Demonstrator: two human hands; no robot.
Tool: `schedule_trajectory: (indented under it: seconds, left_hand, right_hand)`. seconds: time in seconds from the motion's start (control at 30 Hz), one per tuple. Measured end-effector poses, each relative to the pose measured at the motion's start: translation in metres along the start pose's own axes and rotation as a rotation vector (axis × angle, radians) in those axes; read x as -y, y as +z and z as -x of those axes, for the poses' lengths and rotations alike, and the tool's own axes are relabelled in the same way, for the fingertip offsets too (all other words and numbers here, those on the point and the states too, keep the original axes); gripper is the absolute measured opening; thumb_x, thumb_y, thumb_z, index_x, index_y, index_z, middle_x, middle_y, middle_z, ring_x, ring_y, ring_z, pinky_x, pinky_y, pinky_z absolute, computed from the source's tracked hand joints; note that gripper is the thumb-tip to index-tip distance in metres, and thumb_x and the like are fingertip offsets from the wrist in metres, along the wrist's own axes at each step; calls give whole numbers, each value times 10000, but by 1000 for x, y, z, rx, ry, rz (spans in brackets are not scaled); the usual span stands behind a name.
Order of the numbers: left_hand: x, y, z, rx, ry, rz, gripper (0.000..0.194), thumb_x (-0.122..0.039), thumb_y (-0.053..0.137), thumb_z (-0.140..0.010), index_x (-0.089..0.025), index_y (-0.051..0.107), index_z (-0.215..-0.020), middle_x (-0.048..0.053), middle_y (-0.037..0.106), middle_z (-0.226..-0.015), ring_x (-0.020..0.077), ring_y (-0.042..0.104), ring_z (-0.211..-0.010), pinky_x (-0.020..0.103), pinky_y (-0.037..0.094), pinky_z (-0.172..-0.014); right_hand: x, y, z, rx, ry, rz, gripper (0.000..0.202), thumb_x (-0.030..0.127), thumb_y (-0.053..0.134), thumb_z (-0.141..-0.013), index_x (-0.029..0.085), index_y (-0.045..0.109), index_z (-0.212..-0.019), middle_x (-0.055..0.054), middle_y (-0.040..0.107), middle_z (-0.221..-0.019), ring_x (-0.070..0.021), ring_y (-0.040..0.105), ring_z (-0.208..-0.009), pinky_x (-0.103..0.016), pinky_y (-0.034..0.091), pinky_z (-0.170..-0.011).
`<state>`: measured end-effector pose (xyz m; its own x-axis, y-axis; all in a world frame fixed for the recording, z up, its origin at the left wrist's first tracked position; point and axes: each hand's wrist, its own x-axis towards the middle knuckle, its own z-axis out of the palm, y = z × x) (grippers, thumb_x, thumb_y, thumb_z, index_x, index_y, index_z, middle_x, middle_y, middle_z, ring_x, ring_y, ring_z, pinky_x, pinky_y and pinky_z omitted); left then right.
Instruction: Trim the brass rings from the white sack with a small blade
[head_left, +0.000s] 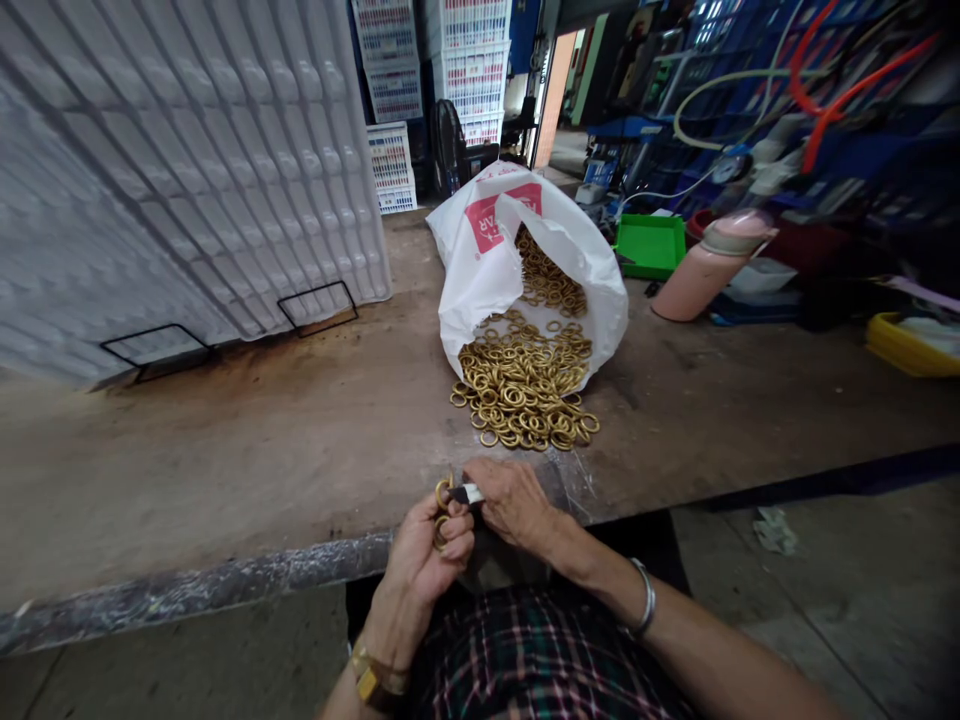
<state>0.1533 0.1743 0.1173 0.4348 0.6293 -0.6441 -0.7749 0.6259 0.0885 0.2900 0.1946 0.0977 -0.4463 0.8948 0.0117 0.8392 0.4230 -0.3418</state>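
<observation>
- Two gold rings (439, 490) show at the left hand (425, 555). One is up by the fingertips, and one is lower, by the bent fingers.
- The left hand is closed on these rings, palm turned up. More rings may hide in it; I cannot tell.
- The right hand (516, 500) is closed on one small tool (474, 493), part white and part dark. The tool lies mostly side to side, with its dark end at the left hand. The fingers hide the rest of it.
- Both hands are close together at the near edge of the table (337, 430).
- One pile of gold rings (525, 400) lies on the table, straight past the hands, toward the far edge. The right hand is nearer to it.
- One white bag (480, 285) lies behind the pile. It is long from near to far, and its open mouth faces the hands. Rings spill out of it. There are too many to count.
- One pink bottle (697, 275) leans in the view, to the right of the bag. One green tray (651, 250) is between the bag and the bottle, a bit farther back.
- One bracelet (646, 598) is on the right wrist, and one gold watch (369, 684) is on the left.
</observation>
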Motion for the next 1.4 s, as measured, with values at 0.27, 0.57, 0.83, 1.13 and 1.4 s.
schedule_trajectory:
  seconds: [0.27, 0.57, 0.83, 1.13, 1.4]
  left_hand:
    - [1, -2, 0, -1, 13, 43, 215, -89, 359, -844, -139, 389, -637, -44, 325, -551, 12, 260, -334, 96, 135, -294]
    - [3, -3, 5, 23, 19, -5, 209, -107, 381, -842, -145, 376, -636, -56, 317, -524, 14, 258, -327, 102, 128, -293]
    - [16, -12, 15, 109, 89, -264, 354, -260, 767, -590, -147, 455, -713, -61, 437, -517, 13, 292, -350, 123, 157, -311]
    - [1, -27, 11, 131, 154, -294, 320, -252, 721, -654, -156, 548, -905, -2, 550, -681, 59, 449, -486, 151, 278, -396]
    - [-16, -29, 10, 90, 227, -171, 178, -246, 665, -719, -127, 536, -690, 30, 542, -691, 114, 508, -573, 167, 330, -389]
  right_hand:
    - [-3, 4, 0, -50, 29, 47, 180, 119, 426, -765, 159, 556, -883, -59, 611, -819, -174, 515, -657, -291, 253, -571]
    - [5, -6, -8, 82, 160, 76, 202, 109, 400, -795, 167, 545, -923, -73, 636, -867, -180, 568, -697, -282, 279, -557]
    - [11, -17, -47, 28, 238, 169, 295, 115, 381, -814, 155, 500, -1082, -93, 648, -866, -215, 622, -744, -290, 390, -584]
    - [7, -5, -87, -21, 258, 251, 305, 77, 367, -810, 37, 505, -1080, -155, 650, -753, -253, 642, -728, -310, 448, -568]
    - [11, -5, -59, 63, 160, 212, 250, 95, 395, -795, 165, 496, -1013, -92, 652, -806, -236, 626, -739, -300, 395, -598]
